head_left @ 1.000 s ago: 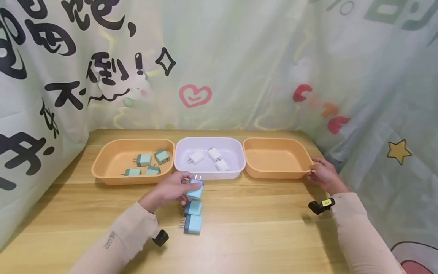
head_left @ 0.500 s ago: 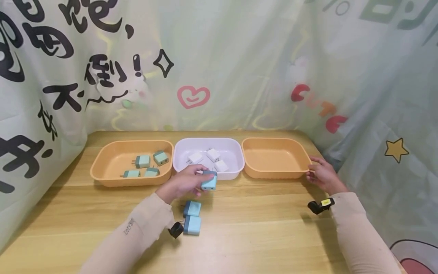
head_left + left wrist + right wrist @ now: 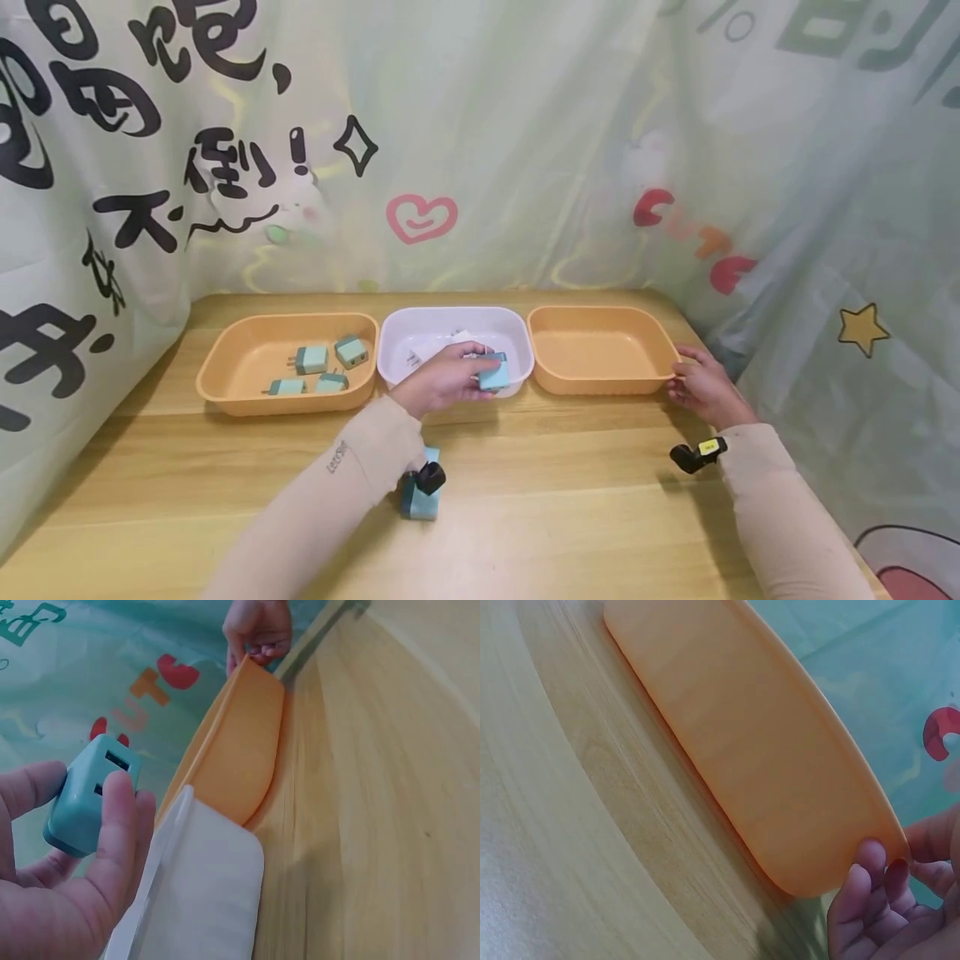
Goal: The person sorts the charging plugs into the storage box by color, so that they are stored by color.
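Note:
Between thumb and fingers, my left hand (image 3: 448, 379) pinches a blue USB charger (image 3: 493, 372) in front of the white tray (image 3: 517, 382). Two USB ports face the camera on this charger (image 3: 94, 787) in the left wrist view. My right hand (image 3: 708, 387) grips the outer right corner of the right orange tray (image 3: 600, 386); its thumb and fingers pinch the rim in the right wrist view. Two more blue chargers lie on the table, partly covered by the left sleeve and wrist camera; the nearer charger (image 3: 422, 504) shows more.
The left orange tray (image 3: 225, 400) holds several green-blue chargers (image 3: 311, 360). White chargers (image 3: 461, 337) lie in the white tray, partly hidden by the left hand. All three trays stand in a row on the wooden table (image 3: 555, 500), with a printed curtain (image 3: 495, 150) behind.
My left hand has moved right with the blue charger, from beside the two on the table to in front of the white tray. The right hand stays on the orange tray's corner.

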Demonstrator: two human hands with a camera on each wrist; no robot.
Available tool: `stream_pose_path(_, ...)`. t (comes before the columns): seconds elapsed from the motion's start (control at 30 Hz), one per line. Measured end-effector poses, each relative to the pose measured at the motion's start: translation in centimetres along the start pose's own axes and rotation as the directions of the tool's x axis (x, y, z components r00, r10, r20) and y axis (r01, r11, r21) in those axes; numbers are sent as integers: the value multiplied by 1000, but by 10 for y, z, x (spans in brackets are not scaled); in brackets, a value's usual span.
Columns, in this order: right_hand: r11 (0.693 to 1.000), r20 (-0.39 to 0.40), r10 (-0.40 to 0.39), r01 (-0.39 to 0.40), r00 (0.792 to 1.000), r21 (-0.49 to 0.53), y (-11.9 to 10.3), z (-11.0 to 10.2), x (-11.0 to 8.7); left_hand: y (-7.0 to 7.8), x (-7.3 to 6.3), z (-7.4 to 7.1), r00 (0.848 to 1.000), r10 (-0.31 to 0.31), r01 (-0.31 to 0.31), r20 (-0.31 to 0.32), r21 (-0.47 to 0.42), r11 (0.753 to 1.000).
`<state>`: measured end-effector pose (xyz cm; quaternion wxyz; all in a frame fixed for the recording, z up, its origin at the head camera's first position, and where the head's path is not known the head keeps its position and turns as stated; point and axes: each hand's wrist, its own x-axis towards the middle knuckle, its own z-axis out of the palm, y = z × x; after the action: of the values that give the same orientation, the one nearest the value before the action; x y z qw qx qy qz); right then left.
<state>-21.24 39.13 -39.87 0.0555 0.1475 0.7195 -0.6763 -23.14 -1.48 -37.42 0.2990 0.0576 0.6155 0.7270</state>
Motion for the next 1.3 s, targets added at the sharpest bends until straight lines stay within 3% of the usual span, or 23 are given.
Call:
stream_pose_path(0.43, 1000, -26, 0, 0, 1000, 4, 5, 2, 1, 7, 45, 34, 1000, -26, 24, -17, -100, 995)
stream_pose_path(0.63, 1000, -30, 7, -7, 1000, 16, 5, 1, 1, 11, 65, 56, 997, -75, 71, -28, -138, 988)
stream_pose_path(0.8, 1000, -50, 10, -9, 999, 23, 4, 1, 2, 12, 83, 72, 992, -114, 99, -45, -261, 960)
stream_pose_path(0.97, 1000, -67, 10, -9, 998, 24, 4, 3, 2, 9, 92, 83, 992, -119, 95, -45, -367, 925)
stream_pose_path(1.03, 1000, -70, 3, -2, 998, 24, 4, 3, 2, 8, 94, 87, 993, -118, 94, -29, -429, 898)
stream_pose_path(1.1, 1000, -73, -7, 8, 997, 20, 4, 4, 2, 7, 95, 90, 993, -116, 100, -1, -509, 855)
stream_pose_path(1.23, 1000, -83, -23, 23, 996, -2, 4, 5, 2, 5, 95, 96, 987, -161, 137, 28, -679, 721)
stream_pose_path(1.3, 1000, -89, -26, 25, 996, -14, 4, 6, 1, 5, 95, 98, 982, -187, 140, 17, -730, 669)
